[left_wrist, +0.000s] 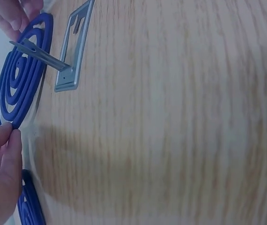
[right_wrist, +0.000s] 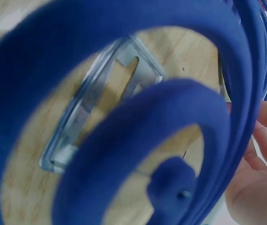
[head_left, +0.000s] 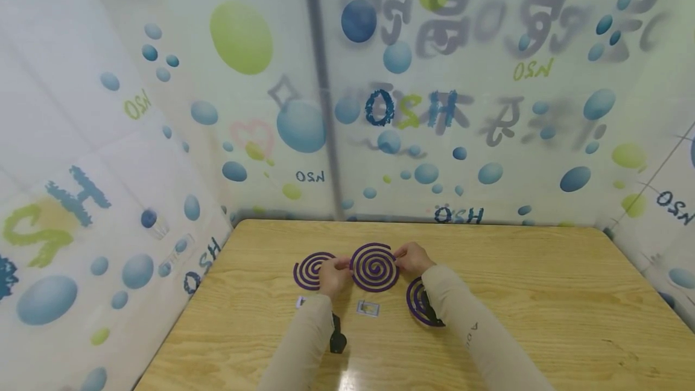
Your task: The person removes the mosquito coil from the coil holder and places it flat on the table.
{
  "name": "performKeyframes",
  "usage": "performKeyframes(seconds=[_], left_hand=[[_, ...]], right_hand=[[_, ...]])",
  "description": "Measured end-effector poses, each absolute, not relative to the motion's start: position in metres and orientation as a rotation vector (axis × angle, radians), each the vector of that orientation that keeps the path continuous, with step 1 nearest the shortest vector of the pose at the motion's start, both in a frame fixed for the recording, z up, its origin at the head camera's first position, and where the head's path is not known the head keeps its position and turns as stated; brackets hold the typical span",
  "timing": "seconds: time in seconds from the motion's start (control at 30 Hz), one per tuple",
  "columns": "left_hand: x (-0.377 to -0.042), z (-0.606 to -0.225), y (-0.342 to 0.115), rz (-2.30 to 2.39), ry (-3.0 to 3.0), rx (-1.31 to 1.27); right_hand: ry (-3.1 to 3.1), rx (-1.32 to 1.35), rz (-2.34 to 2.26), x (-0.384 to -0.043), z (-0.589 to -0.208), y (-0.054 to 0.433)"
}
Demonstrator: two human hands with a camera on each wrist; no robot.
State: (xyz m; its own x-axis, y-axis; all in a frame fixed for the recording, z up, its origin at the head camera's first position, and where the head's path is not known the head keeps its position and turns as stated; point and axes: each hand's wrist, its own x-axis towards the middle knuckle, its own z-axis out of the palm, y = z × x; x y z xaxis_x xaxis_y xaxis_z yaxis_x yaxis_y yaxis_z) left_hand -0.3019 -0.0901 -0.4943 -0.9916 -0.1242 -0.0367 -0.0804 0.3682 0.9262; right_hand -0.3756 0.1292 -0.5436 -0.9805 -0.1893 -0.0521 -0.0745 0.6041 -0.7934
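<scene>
A purple mosquito coil (head_left: 374, 268) is pinched at its two sides, by my left hand (head_left: 333, 277) at the left rim and my right hand (head_left: 414, 259) at the right rim. In the left wrist view this coil (left_wrist: 18, 70) is tilted, with the left thumb and fingers on its lower edge. Just in front of it lies a metal coil stand (head_left: 368, 308), whose prong sticks up in the left wrist view. A second mosquito coil (head_left: 295, 273) is partly hidden behind my left hand. A third coil (head_left: 409, 302), partly covered by the right wrist, looms large in the right wrist view.
Beside the left sleeve another small metal stand (head_left: 301, 301) is partly hidden. Everything rests on a wooden table (head_left: 543, 294). Patterned curtains (head_left: 488, 107) hang behind the table and at its sides.
</scene>
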Motion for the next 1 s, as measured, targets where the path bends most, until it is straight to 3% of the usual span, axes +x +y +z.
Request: performKeyframes(seconds=[0.07,0.3,0.43,0.5,0.57,0.73,0.8,0.9,1.0], left_hand=[[-0.303,-0.497,-0.091,-1.729,-2.566,0.185],[-0.301,-0.499,-0.089,-1.671,-2.573,0.143],[-0.298,-0.497,-0.087,-1.66,-2.574,0.158],[-0.297,-0.496,-0.086,-1.661,-2.579,0.161],[-0.297,-0.495,-0.086,-1.664,-2.584,0.164],[-0.297,-0.495,-0.086,-1.651,-2.597,0.158],[-0.296,-0.494,-0.086,-1.627,-2.604,0.145],[-0.295,-0.491,-0.085,-1.606,-2.607,0.159],[-0.295,-0.49,-0.084,-1.587,-2.604,0.149]], right_hand=[[2.682,-0.219,-1.316,-0.387,-0.558,0.132],[2.656,0.034,-1.243,-0.325,-0.473,0.108],[2.659,0.018,-1.226,-0.317,-0.464,0.106],[2.651,0.024,-1.226,-0.329,-0.478,0.109],[2.667,-0.051,-1.23,-0.359,-0.519,0.119],[2.727,-0.191,-1.217,-0.471,-0.681,0.154],[2.713,-0.212,-1.255,-0.501,-0.726,0.164],[2.673,-0.22,-1.293,-0.497,-0.719,0.165],[2.677,-0.159,-1.215,-0.442,-0.637,0.149]])
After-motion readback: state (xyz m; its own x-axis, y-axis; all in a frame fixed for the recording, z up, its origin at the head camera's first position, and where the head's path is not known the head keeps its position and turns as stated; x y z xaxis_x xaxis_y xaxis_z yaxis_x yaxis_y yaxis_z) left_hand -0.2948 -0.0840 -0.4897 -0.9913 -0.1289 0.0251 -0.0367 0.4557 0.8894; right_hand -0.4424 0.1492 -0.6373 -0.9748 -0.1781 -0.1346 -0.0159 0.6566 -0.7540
